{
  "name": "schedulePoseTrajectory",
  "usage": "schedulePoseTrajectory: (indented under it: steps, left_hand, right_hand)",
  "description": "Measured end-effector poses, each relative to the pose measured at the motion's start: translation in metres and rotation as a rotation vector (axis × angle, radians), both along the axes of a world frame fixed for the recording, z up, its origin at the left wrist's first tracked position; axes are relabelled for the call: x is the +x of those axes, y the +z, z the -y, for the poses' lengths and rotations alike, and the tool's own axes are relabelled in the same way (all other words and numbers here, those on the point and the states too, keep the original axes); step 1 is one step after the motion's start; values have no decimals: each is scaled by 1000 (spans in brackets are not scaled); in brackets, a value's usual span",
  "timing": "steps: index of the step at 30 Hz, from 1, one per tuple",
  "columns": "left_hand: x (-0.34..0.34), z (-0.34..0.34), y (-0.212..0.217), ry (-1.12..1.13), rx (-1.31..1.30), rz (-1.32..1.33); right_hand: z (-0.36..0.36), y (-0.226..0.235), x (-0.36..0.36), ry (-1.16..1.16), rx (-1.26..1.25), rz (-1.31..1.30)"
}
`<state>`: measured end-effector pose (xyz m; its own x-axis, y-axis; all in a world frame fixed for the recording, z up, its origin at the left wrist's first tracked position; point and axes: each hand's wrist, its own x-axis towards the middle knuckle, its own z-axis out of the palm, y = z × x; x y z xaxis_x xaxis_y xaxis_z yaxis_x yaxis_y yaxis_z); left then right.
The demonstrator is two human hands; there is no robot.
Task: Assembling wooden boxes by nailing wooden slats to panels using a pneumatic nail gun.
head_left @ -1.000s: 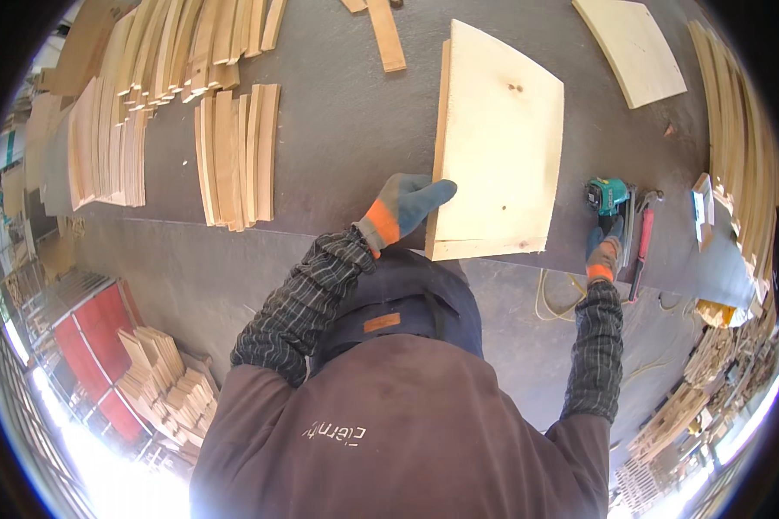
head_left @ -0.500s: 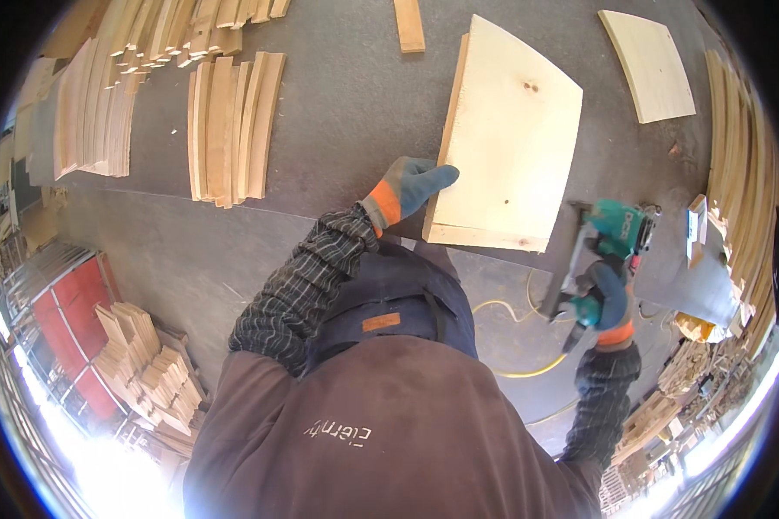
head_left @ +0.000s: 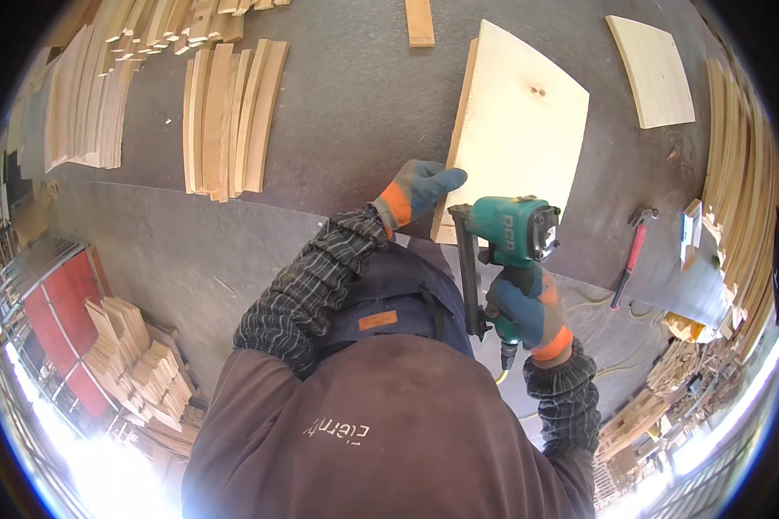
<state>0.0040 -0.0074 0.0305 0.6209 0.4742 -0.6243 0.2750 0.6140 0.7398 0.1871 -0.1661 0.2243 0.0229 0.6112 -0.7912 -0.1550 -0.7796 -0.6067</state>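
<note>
A pale wooden panel (head_left: 519, 112) with a knot lies at the table's near edge, a wood strip (head_left: 460, 117) showing along its left side. My left hand (head_left: 427, 187), in a blue and orange glove, grips the panel's near left corner, thumb on top and the other fingers partly hidden. In my right hand (head_left: 525, 307), gloved alike, is a teal pneumatic nail gun (head_left: 511, 232), its fingers wrapped round the handle. The gun's nose is over the panel's near left corner, close to my left hand; whether it touches the wood I cannot tell.
A red-handled hammer (head_left: 636, 251) lies on the table to the right. Beyond it are a second panel (head_left: 653, 73) and stacked long strips (head_left: 736, 182). Bundles of wood strips (head_left: 234, 121) lie at left, and cut pieces (head_left: 138, 363) are piled lower left. A yellow hose hangs from the gun.
My right hand has brought the nail gun leftward from beside the panel to over its near edge, uncovering the hammer. My left hand keeps its hold on the panel.
</note>
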Motion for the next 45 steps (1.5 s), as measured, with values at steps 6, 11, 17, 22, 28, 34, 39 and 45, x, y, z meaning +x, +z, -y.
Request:
schedulePoseTrajectory:
  steps: [6,11,17,22,28,34,39,45]
  left_hand:
    - [-1,0,-6,-74,47,-65]
    - [-3,5,-20,14,-46,12]
    - [-5,7,-3,-14,-92,92]
    - [-2,7,-17,80,-367,152]
    - [3,11,-13,199,-477,403]
    - [2,9,-12,181,-424,319]
    - [4,10,-8,233,-435,253]
    - [7,13,-10,293,-554,299]
  right_hand:
    - [1,-6,-2,-38,-11,21]
    - [-6,-1,-6,11,44,78]
    - [10,-1,7,-281,2,81]
    - [10,-8,29,-293,74,119]
    - [-11,6,33,-343,149,105]
    - [-39,5,39,-350,184,79]
    - [-79,-7,48,-322,181,56]
    - [-124,-36,61,-268,250,38]
